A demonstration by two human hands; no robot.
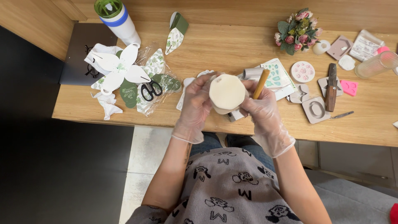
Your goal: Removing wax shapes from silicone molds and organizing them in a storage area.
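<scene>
My left hand (pixel 195 105) cups the cream octagonal cast piece (pixel 226 93) above the desk (pixel 232 49) edge; my right hand's (pixel 261 108) grip pinches a wooden stick (pixel 261 84), upright just right of it.

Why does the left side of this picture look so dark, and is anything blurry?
Head view: light falls evenly on the wooden table, with soft shadows; the lower left is dark floor, not underexposure. The left hand, right hand and the pale octagonal piece are sharp. The clear gloves shine faintly; table edges bow slightly from the wide lens.
</scene>
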